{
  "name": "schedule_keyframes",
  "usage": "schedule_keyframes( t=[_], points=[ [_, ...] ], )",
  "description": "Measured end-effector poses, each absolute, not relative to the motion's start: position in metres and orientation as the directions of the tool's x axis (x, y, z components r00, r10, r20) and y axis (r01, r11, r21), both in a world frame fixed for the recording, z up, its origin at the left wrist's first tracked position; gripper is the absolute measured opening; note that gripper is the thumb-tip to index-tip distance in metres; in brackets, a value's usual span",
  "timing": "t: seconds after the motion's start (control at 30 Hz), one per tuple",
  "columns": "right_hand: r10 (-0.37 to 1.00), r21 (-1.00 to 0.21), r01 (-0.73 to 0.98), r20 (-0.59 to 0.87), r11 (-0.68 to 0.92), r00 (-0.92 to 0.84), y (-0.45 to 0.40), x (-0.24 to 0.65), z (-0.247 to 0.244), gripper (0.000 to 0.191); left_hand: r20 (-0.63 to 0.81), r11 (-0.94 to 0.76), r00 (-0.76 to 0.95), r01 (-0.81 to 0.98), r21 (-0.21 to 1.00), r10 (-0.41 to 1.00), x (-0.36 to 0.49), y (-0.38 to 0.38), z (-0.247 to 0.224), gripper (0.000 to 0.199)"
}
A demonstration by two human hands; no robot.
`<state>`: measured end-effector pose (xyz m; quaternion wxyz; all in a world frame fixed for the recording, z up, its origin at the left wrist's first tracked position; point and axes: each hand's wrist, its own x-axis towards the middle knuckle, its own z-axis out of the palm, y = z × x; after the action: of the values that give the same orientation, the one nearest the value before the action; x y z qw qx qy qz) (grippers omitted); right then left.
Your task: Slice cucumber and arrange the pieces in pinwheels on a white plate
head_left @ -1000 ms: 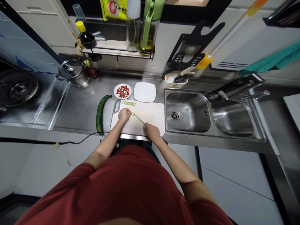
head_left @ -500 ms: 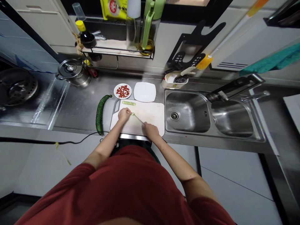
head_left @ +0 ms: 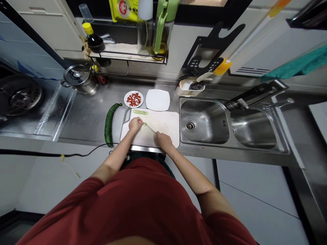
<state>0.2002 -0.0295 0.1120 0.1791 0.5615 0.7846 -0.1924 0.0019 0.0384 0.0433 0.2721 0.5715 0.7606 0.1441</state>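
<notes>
My right hand point(head_left: 165, 141) is closed round the handle of a knife point(head_left: 151, 129), its thin blade slanting up and left over the white cutting board point(head_left: 165, 120). By the blade's tip is a small pale-green cucumber slice point(head_left: 145, 124). My left hand point(head_left: 135, 125) is over the board's left half, thumb and fingertips pinched together just left of that slice; what they hold, if anything, is too small to make out. Along the board's far edge lies an overlapping row of cucumber slices point(head_left: 140, 112). A long, dark-green whole cucumber point(head_left: 108, 124) rests on the counter left of the board.
Behind the board stand a plate of red chopped pieces point(head_left: 134, 99) and a bare white plate point(head_left: 157, 100). A double sink point(head_left: 204, 122) adjoins on the right. At the back left is a lidded steel pot point(head_left: 80, 80); bottles line the wall shelf point(head_left: 127, 56).
My right hand and the knife have shifted very slightly forward. My left hand, the row of slices and the plates look the same.
</notes>
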Motion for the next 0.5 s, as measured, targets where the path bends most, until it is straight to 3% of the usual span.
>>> schedule_keyframes(
  t=[0.5],
  points=[
    [0.8,-0.112,0.948,-0.512,0.298,-0.312,-0.0276,0.1993,0.1145,0.027,-0.258,0.31,-0.198,0.791,0.528,0.945,0.0007,0.0388,0.0406,0.015]
  ],
)
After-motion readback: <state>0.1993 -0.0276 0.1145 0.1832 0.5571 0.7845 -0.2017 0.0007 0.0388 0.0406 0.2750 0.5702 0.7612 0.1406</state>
